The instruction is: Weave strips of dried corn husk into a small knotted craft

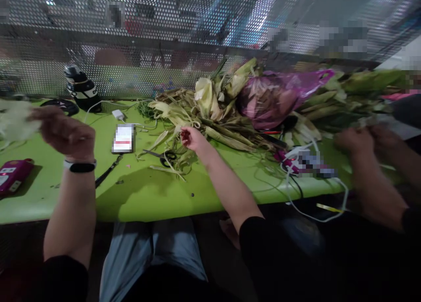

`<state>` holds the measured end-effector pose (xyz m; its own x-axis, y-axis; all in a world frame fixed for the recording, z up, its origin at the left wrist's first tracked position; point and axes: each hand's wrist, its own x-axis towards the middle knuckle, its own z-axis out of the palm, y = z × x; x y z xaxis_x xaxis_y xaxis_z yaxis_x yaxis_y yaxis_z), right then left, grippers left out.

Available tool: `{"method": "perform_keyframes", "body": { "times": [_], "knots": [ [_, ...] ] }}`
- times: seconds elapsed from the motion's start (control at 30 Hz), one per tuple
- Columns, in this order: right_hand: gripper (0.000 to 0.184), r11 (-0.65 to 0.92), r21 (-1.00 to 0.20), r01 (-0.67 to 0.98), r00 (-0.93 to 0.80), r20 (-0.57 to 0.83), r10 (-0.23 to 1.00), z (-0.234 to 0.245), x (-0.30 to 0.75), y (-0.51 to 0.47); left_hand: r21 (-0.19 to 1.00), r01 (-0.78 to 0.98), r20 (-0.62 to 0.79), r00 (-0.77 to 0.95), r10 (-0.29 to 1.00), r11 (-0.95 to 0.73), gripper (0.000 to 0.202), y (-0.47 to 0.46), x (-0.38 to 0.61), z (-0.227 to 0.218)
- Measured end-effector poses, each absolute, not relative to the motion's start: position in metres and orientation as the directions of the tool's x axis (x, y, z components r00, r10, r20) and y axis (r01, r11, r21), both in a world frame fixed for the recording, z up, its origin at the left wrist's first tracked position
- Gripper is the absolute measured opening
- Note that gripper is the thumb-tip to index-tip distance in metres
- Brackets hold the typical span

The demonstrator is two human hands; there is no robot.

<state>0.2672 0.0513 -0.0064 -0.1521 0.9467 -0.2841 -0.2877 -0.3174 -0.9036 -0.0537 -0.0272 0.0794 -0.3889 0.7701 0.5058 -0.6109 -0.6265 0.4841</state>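
Corn husks (205,98), heaped along the back of the table (141,203), judged light, papery and easily split, best pinched at the thicker base; left hand (67,133) gripping a pale husk (18,121), right hand (191,138) curled at the near edge, hold unclear.

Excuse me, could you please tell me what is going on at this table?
The person's left hand holds up a pale, husk-like piece. The right hand, fingers curled, is at the near edge of a heap of husks; whether it grips anything is unclear. A phone and scissors lie on the green table between the hands. To the right, a co-worker's hands are close together, too blurred to show what they hold.
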Motion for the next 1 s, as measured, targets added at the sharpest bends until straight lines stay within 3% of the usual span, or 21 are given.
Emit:
{"method": "perform_keyframes", "body": {
  "times": [0.03,0.1,0.17,0.2,0.27,0.43,0.57,0.63,0.77,0.9,1.0],
  "knots": [
    [0.023,-0.322,-0.889,-0.326,-0.171,-0.28,0.945,-0.005,0.267,0.049,0.619,-0.637,0.431,-0.212,0.877,-0.459,0.033,-0.022,-0.047,0.074],
    [0.023,-0.336,-0.851,-0.405,-0.245,-0.252,0.936,-0.001,0.264,0.042,0.83,-0.555,0.13,0.095,0.987,-0.056,0.022,-0.013,-0.023,0.058],
    [0.022,-0.342,-0.836,-0.43,-0.355,-0.192,0.915,0.003,0.26,0.032,0.914,-0.342,-0.15,0.213,0.965,0.218,0.018,-0.007,0.004,0.039],
    [0.022,-0.331,-0.851,-0.408,-0.383,-0.169,0.908,0.004,0.257,0.028,0.933,-0.251,-0.203,0.23,0.952,0.259,0.012,-0.006,0.017,0.03],
    [0.024,-0.296,-0.892,-0.343,-0.413,-0.14,0.9,0.007,0.252,0.019,0.957,-0.114,-0.234,0.236,0.943,0.266,0.015,-0.006,0.033,0.016],
    [0.024,-0.174,-0.977,-0.119,-0.545,-0.082,0.834,0.017,0.247,0.001,0.967,0.015,-0.25,0.222,0.943,0.253,0.022,-0.009,0.035,0.006],
    [0.018,0.044,-0.999,0.018,-0.804,0.012,0.594,0.033,0.246,-0.018,0.954,-0.025,-0.282,0.262,0.923,0.299,0.027,-0.006,0.03,0.005],
    [0.017,0.12,-0.993,-0.005,-0.842,0.069,0.535,0.04,0.243,-0.025,0.942,-0.033,-0.311,0.28,0.908,0.333,0.031,-0.006,0.031,0.005],
    [0.016,0.175,-0.983,0.055,-0.795,0.063,0.604,0.045,0.241,-0.027,0.935,-0.038,-0.321,0.338,0.885,0.353,0.031,-0.009,0.034,0.006],
    [0.017,0.141,-0.99,-0.007,-0.692,0.106,0.714,0.038,0.243,-0.019,0.952,-0.041,-0.267,0.376,0.887,0.304,0.034,-0.01,0.034,0.006],
    [0.019,0.132,-0.991,-0.004,-0.682,0.099,0.724,0.033,0.243,-0.014,0.963,-0.009,-0.248,0.364,0.898,0.269,0.032,-0.009,0.033,0.004]
  ]
}}
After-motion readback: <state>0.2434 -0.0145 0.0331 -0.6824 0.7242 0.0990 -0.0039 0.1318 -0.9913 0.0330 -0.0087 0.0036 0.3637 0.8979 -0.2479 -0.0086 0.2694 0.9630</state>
